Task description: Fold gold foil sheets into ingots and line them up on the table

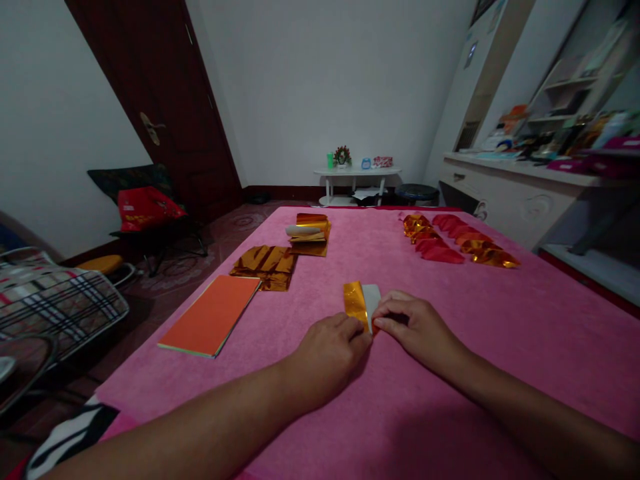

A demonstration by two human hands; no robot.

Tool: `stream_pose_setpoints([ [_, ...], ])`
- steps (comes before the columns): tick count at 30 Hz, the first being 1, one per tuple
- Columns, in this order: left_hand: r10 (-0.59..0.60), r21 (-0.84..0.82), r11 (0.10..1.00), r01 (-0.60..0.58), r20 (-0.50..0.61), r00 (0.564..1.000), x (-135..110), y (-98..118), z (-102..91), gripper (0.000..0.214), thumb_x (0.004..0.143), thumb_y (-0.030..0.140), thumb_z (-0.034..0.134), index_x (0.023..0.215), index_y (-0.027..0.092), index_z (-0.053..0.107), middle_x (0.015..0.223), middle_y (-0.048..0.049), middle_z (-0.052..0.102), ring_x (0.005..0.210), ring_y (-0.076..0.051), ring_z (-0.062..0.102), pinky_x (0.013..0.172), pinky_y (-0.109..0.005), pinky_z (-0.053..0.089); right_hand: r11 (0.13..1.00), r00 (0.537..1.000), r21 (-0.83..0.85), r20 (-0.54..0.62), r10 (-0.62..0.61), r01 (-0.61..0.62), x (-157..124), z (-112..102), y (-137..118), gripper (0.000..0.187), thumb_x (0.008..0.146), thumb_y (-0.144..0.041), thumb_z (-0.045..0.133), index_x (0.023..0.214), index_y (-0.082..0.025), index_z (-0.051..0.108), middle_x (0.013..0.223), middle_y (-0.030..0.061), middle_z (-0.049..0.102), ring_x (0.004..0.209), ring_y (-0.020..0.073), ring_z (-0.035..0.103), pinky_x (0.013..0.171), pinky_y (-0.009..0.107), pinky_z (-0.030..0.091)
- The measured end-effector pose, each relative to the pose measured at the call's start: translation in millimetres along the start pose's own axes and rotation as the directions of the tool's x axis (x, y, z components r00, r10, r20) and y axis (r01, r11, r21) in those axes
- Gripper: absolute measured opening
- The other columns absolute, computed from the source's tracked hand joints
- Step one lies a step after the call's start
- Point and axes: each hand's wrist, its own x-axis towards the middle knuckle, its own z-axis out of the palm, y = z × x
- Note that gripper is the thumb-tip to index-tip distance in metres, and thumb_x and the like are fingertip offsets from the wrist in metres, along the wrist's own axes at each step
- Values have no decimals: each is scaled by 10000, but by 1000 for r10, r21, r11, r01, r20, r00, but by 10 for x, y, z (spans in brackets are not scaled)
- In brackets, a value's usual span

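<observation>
Head-worn view, forward and down.

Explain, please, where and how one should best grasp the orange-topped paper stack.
Probably at the near right corner of the orange-topped paper stack, approached from the right by the nearer left hand, thumb above, fingers beneath. It lies flat on the pink tablecloth, so its thin edge suits a pinch; gold foil sheets lie by its far end.
</observation>
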Motion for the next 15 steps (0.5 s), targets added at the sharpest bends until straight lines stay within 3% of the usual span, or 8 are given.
stream_pose_setpoints([
  [15,34,-21,999,-34,-21,999,-4,-6,8,244,923,176,379,1089,133,553,861,-62,635,790,-162,582,728,-311,521,987,992,-108,28,120,-116,118,52,105,86,661,-136,612,668,-208,658,724,-11,574,666,129,512,607,248,375],
])
